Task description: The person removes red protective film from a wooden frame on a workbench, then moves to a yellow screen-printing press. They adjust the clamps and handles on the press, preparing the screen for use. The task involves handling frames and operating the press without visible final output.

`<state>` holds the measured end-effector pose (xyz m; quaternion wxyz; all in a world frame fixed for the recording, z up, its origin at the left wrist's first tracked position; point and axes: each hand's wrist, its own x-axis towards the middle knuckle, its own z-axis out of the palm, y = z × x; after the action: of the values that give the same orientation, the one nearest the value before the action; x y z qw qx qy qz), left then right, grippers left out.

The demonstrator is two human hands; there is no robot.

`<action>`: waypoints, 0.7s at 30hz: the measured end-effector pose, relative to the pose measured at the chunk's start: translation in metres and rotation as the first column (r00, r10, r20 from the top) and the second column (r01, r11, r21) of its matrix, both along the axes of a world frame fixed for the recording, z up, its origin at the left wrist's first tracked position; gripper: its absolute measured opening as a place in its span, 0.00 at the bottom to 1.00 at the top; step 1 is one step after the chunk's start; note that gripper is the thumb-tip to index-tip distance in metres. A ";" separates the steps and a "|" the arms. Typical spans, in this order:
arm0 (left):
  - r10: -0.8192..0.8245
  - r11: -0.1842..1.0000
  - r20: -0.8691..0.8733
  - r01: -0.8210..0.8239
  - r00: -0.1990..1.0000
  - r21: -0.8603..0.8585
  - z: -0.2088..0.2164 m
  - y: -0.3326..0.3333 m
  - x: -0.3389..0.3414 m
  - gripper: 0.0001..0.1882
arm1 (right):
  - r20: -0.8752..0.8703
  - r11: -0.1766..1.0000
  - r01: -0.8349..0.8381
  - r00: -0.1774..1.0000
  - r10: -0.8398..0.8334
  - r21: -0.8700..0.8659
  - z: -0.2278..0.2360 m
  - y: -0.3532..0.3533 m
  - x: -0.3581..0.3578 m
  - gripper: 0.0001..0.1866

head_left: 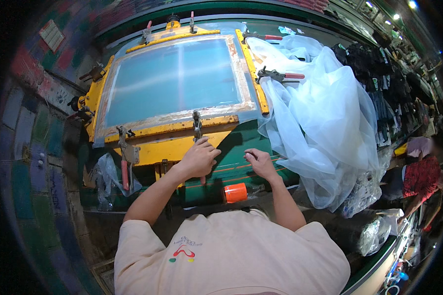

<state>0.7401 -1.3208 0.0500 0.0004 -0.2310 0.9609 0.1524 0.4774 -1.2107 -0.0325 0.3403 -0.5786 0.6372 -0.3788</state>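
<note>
A stretched mesh screen (174, 81) with a pale, worn border lies in a yellow metal clamping frame (182, 125). My left hand (200, 156) is closed around a toggle clamp (197, 123) on the frame's near side, and the end of its red handle shows below my fingers. To the right, my right hand (260, 163) hovers over the green surface (238, 142), its fingers curled together; whatever is in them is too small to make out. Another toggle clamp (124, 162), its red handle pointing toward me, sits at the near left.
A large heap of sheer white fabric (320, 113) covers the right side, beside two red-handled clamps. An orange roll (235, 192) lies near my body. Crumpled clear plastic (107, 177) hangs at the left. Another person in red (421, 177) is at the far right, below dark hanging goods.
</note>
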 end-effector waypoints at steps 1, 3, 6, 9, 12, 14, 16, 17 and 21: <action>0.023 1.000 -0.039 -0.023 0.999 0.006 -0.003 0.002 0.000 0.17 | -0.010 1.000 -0.011 1.000 0.011 0.004 -0.001 0.000 0.000 0.15; 0.071 0.997 -0.162 -0.073 0.984 -0.008 -0.007 0.007 0.001 0.15 | -0.020 1.000 -0.027 0.999 0.026 -0.002 -0.005 -0.002 0.000 0.15; 0.162 0.981 -0.383 -0.192 0.910 -0.041 -0.013 0.020 0.003 0.13 | -0.002 0.999 -0.043 0.999 0.043 0.000 -0.009 -0.005 0.000 0.14; 0.247 0.947 -0.522 -0.318 0.816 -0.047 -0.016 0.037 0.009 0.12 | 0.023 0.998 -0.062 0.998 0.062 0.031 -0.010 -0.009 0.000 0.14; 0.251 0.936 -0.580 -0.347 0.775 -0.059 -0.013 0.055 0.019 0.14 | -0.032 0.995 -0.095 0.995 0.095 0.013 -0.002 -0.011 0.006 0.14; 0.260 0.938 -0.578 -0.344 0.774 -0.039 -0.008 0.068 0.030 0.17 | -0.076 0.996 -0.092 0.993 0.093 0.015 0.008 -0.011 0.014 0.14; 0.297 0.926 -0.566 -0.377 0.769 -0.028 -0.002 0.076 0.045 0.19 | 0.013 0.996 -0.089 0.996 0.089 -0.001 0.021 -0.008 0.029 0.13; 0.310 0.920 -0.567 -0.392 0.763 -0.025 0.001 0.078 0.055 0.19 | 0.038 0.994 -0.098 0.995 0.096 0.046 0.029 -0.005 0.035 0.12; 0.379 0.855 -0.581 -0.513 0.720 -0.078 0.015 0.069 0.102 0.17 | 0.127 0.952 -0.264 0.961 0.246 0.155 0.055 0.009 0.082 0.13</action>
<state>0.8422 -1.2516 0.0648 -0.3373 -0.4022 0.8461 0.0931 0.5591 -1.2017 0.0229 0.4680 -0.6040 0.5679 -0.3061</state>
